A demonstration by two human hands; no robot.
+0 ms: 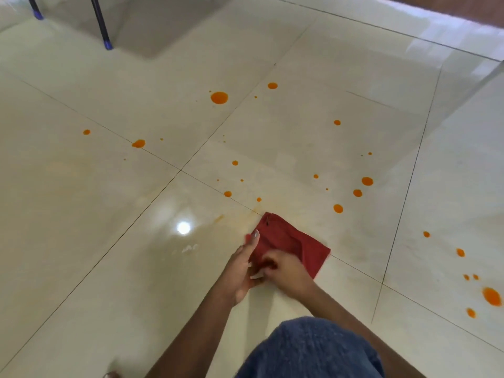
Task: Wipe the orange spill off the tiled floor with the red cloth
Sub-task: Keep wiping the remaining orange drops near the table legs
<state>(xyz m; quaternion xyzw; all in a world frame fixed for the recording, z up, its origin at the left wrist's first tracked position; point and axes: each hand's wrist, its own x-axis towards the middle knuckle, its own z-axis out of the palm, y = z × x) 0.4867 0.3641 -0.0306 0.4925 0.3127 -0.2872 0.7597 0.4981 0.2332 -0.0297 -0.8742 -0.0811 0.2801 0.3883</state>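
Note:
The red cloth (291,241) lies folded on the cream tiled floor (81,214), just below the middle of the view. My left hand (241,271) holds its near-left edge, fingers stretched along the cloth. My right hand (286,271) pinches the cloth's near corner. Orange drops of the spill are scattered over the tiles: a large one far ahead (219,97), several small ones just beyond the cloth (338,208), and a cluster at the right edge (491,296). Faint orange smears mark the tile around the cloth.
Two dark chair legs with blue feet (108,45) stand at the far left. A step or wall base (409,31) runs along the far right. My knee in blue denim (313,350) fills the bottom centre; a toe (111,374) shows bottom left.

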